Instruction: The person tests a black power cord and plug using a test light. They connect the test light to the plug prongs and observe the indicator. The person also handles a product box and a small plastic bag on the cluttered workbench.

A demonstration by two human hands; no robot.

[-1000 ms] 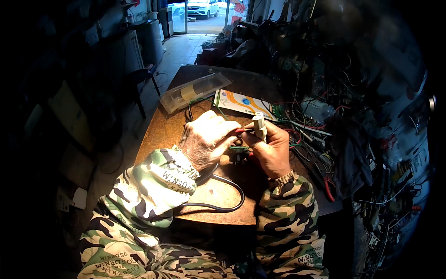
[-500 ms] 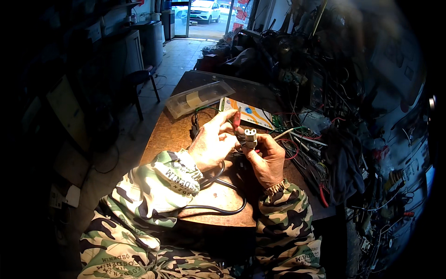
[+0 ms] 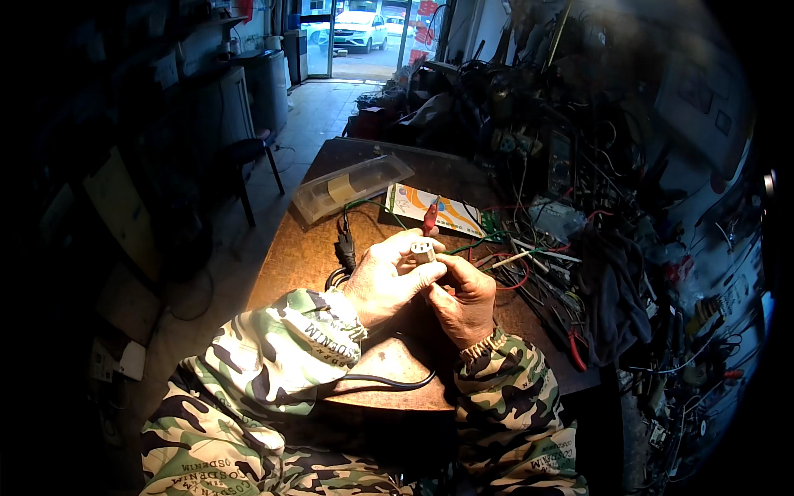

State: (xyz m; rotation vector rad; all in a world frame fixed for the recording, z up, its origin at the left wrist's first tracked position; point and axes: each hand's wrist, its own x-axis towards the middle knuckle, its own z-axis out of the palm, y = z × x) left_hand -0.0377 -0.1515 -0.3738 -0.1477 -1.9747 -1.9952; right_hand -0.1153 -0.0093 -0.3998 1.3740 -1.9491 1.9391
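Observation:
My left hand is closed around a white three-hole power connector, its face turned up between thumb and fingers. Just behind the connector a red alligator clip points upward; which fingers hold it, if any, cannot be seen. Close against the left thumb, my right hand has its fingers pinched together; what lies between them is hidden. Below my hands a black cable curves over the wooden table. Left of my left hand lies a black plug with its cord.
Behind my hands are a white and orange printed card and a clear plastic tray. Tangled wires and tools fill the table's right side, with red-handled pliers by the edge. A dark stool stands beyond the table's left side.
The white connector has passed from my right hand's fingers into my left hand, moving slightly left. My left hand has shifted lower, uncovering the black plug. The view has tilted a little.

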